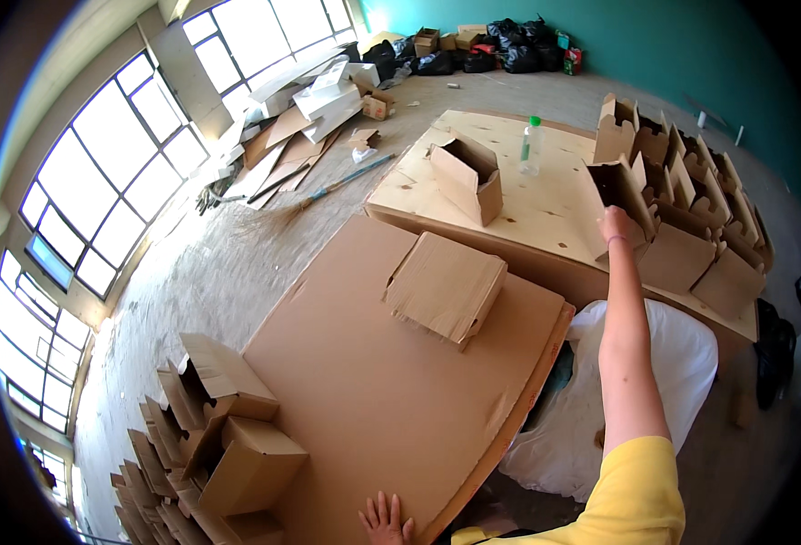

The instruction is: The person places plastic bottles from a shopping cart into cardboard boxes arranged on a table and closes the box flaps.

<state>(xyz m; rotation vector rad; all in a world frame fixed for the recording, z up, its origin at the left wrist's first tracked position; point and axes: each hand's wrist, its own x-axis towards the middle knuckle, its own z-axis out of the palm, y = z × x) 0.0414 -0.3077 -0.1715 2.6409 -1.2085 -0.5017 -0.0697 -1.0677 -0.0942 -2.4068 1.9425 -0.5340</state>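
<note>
My right arm stretches forward, and my right hand [614, 222] is closed on the near edge of an open cardboard box [620, 182]. That box stands at the near left corner of a group of open boxes [677, 254] on the plywood top [405, 186]. Flat on the large cardboard sheet [355, 363], close to its near edge, rests my left hand [387, 520] with fingers spread and nothing in it. A closed cardboard box [446, 283] lies on the same sheet, in front of the plywood.
Another open box [477, 186] and a clear bottle with green cap [531, 150] stand on the plywood. More open boxes [228, 436] crowd the left. A white plastic bag [673, 341] lies under my right arm. A broom [314, 195], scrap and black bags [520, 50] lie beyond.
</note>
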